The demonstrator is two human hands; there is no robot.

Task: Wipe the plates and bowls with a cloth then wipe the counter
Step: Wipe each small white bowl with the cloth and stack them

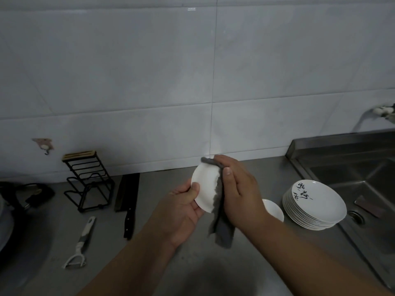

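My left hand (pixel 183 207) grips a small white plate (pixel 204 184) by its lower left rim, thumb on the face, holding it tilted above the counter. My right hand (pixel 237 189) holds a grey cloth (pixel 221 223) pressed against the plate's right edge; the cloth wraps over the rim and its tail hangs down below. A stack of several white plates (pixel 316 205) with black brush lettering sits on the counter to the right. A small white bowl (pixel 273 209) stands just left of that stack, partly hidden behind my right wrist.
The steel counter (pixel 162 272) runs to a sink (pixel 363 182) at the right. A cleaver (pixel 128 199), a peeler (pixel 82 242) and a black wire rack (pixel 87 180) lie at the left. A dark pan (pixel 12 210) sits at the far left edge. A tiled wall stands behind.
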